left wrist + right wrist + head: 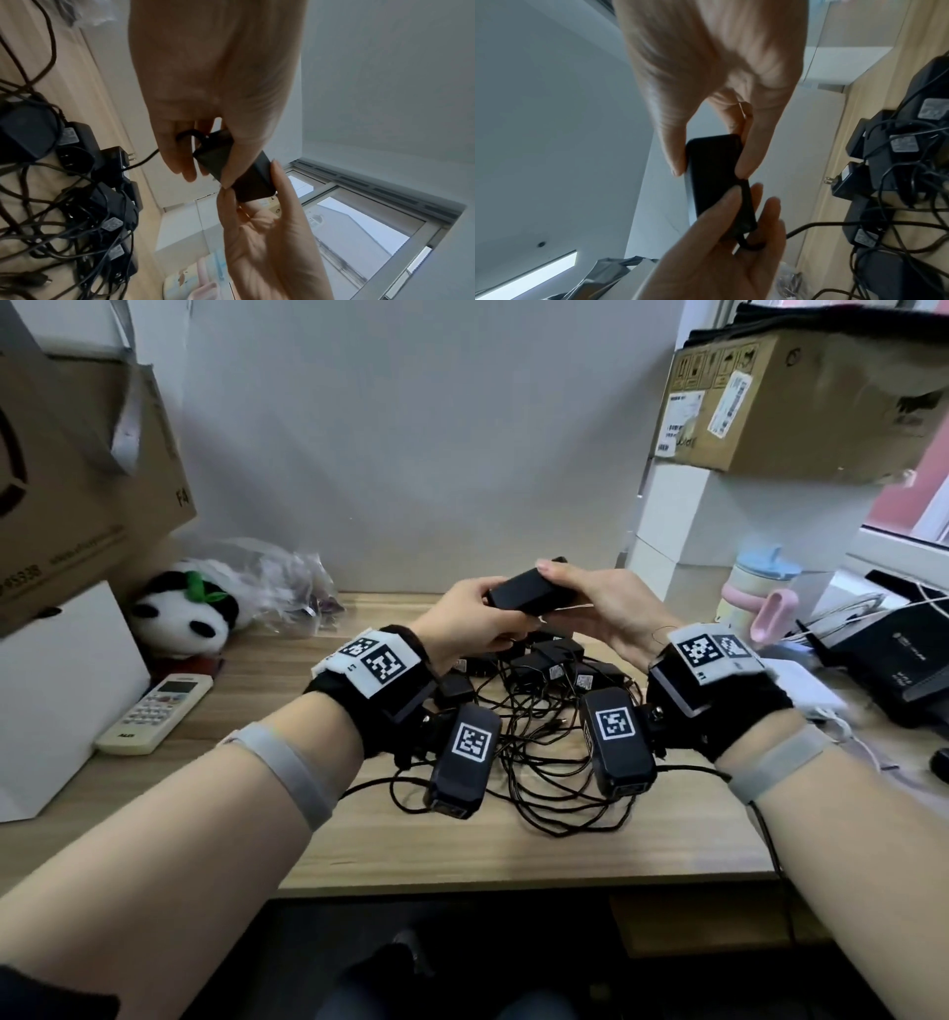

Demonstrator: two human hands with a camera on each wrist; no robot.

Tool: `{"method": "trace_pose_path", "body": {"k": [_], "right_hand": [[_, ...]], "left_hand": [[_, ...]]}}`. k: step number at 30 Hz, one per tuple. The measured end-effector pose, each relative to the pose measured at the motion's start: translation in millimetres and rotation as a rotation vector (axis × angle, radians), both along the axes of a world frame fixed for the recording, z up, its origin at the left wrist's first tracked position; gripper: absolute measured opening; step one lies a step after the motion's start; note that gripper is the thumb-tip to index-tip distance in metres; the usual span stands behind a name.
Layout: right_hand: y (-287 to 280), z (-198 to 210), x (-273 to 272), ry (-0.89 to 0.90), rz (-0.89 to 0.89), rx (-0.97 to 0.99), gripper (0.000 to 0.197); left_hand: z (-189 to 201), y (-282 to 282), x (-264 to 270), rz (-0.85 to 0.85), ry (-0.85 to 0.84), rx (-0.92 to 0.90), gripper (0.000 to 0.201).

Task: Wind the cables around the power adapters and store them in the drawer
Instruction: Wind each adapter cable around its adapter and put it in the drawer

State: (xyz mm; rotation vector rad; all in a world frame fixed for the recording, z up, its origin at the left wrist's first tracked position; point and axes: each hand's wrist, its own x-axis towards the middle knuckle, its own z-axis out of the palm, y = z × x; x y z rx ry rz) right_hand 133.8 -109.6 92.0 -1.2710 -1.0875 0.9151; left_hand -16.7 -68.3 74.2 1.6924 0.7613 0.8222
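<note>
A black power adapter (pixel 529 594) is held above the desk between both hands. My left hand (pixel 470 621) grips its near end, where the cable (pixel 185 135) comes out and loops under the fingers. My right hand (pixel 598 603) pinches the far end between thumb and fingers (pixel 754 146); the adapter (pixel 716 174) shows lengthwise in the right wrist view. Below lies a pile of several black adapters (pixel 552 660) with tangled cables (pixel 544 762) on the wooden desk (pixel 411 839). No drawer is in view.
A white remote (pixel 156 713), a panda plush (pixel 187 613) and a plastic bag (pixel 287 588) sit at the left, cardboard boxes (pixel 77 469) above. At the right stand a pastel bottle (pixel 755 593), a black device (pixel 893 660) and white boxes (pixel 683 505).
</note>
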Motion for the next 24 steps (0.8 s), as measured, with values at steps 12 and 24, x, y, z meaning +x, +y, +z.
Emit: {"method": "trace_pose_path", "body": {"k": [12,24], "right_hand": [[4,-48,-22,-0.435,0.419,-0.249,0.04],[50,-54,-42,-0.616,0.148,-0.445,0.042]], "left_hand": [[27,-2,-25,0.088,-0.504,-0.177,0.015],[41,3,-63,0.121,-0.685,-0.232,0.024]]}}
